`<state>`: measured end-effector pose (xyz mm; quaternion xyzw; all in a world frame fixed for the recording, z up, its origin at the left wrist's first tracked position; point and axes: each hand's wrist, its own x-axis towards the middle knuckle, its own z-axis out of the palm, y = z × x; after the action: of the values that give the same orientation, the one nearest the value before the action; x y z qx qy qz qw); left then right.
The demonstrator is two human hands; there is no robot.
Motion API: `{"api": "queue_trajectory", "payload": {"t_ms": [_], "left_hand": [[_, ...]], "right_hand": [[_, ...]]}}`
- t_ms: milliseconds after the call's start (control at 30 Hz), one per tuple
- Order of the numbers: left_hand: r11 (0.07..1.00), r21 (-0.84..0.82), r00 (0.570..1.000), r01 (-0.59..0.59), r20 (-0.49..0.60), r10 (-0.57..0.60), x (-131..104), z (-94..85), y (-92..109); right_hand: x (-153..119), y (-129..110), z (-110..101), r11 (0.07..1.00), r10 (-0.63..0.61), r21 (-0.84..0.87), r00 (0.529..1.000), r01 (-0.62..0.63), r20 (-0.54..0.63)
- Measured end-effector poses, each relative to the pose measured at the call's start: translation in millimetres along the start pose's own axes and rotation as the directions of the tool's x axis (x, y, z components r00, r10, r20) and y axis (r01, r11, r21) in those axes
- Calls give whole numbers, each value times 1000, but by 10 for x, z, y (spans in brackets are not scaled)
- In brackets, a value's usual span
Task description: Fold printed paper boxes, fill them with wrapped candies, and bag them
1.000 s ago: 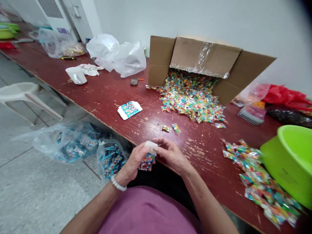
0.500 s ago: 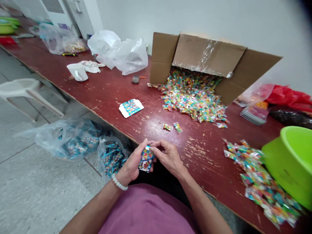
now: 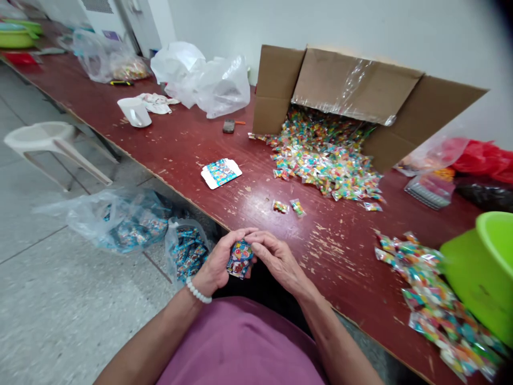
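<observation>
A small blue printed carton (image 3: 240,259) sits between my two hands, just off the table's front edge. My left hand (image 3: 219,262) wraps round its left side and back, a pale bead bracelet at the wrist. With fingers bent over the upper right corner, my right hand (image 3: 274,255) presses on the carton's top end. Two small wrapped candies, one candy packet (image 3: 280,206) beside another candy packet (image 3: 297,208), lie on the table beyond my hands. Farther left is a flattened blue-and-white carton (image 3: 221,173).
A cardboard box (image 3: 356,85) on its side spills candy packets (image 3: 332,166) over the red table (image 3: 180,149). At right, more packets lie against a green basin (image 3: 476,272). Bags of blue cartons (image 3: 186,254) stand on the floor left, near a white stool (image 3: 44,136). A white mug (image 3: 135,112) stands farther back.
The white flap at the carton's top no longer shows; that end now looks closed under my right fingers. The camera view has shifted slightly.
</observation>
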<state>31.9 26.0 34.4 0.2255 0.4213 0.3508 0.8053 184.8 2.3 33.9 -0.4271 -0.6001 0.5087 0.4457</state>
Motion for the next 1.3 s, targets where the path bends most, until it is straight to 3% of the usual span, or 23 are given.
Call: {"api": "queue_trajectory", "payload": {"t_ms": [100, 200, 267, 333, 400, 467, 533, 600, 700, 800, 933, 1067, 1167, 1233, 1300], "left_hand": [[994, 52, 995, -97, -31, 99, -22, -91, 14], [962, 193, 962, -192, -156, 223, -55, -381, 37], [881, 408, 879, -240, -295, 375, -85, -673, 80], [690, 685, 705, -233, -370, 605, -103, -964, 157], [574, 796, 599, -190, -370, 711, -81, -1159, 270], [396, 908, 557, -140, -259, 789, 18, -1198, 414], [99, 993, 536, -70, -46, 843, 213, -1094, 586], [-122, 992, 528, 32, 86, 845, 483, -924, 777], [-262, 936, 589, 234, 78, 804, 891, -734, 1047], [-331, 894, 666, 303, 51, 745, 1143, -715, 1221], [-301, 906, 680, 297, 20, 733, 1229, -788, 1322], [-167, 965, 607, 202, 11, 795, 1191, -793, 1331], [131, 987, 602, -89, -51, 797, 1037, -736, 1160], [389, 855, 645, -344, -86, 759, 835, -653, 918], [567, 674, 714, -474, -82, 695, 569, -538, 613]], "right_hand": [[-33, 101, 50, 1000, -17, -3, 1000, 18, 24], [-46, 207, 17, 995, 39, -85, 999, -41, -25], [-38, 268, -52, 989, 113, -83, 990, -120, -83], [-20, 318, -122, 978, 199, -42, 973, -205, -116], [1, 351, -163, 960, 277, 7, 951, -279, -134], [16, 366, -168, 946, 324, 37, 935, -322, -148], [20, 369, -152, 943, 331, 35, 930, -330, -163], [11, 367, -136, 944, 326, 18, 929, -329, -176], [-11, 364, -132, 940, 339, 31, 920, -340, -195], [-16, 359, -135, 938, 346, 58, 914, -342, -210], [1, 356, -118, 947, 318, 19, 921, -322, -224], [16, 369, -111, 955, 287, -11, 931, -297, -224], [46, 361, -107, 937, 348, 109, 910, -331, -227], [82, 331, -86, 905, 403, 256, 879, -340, -255], [128, 284, -47, 875, 421, 377, 862, -304, -283]]}}
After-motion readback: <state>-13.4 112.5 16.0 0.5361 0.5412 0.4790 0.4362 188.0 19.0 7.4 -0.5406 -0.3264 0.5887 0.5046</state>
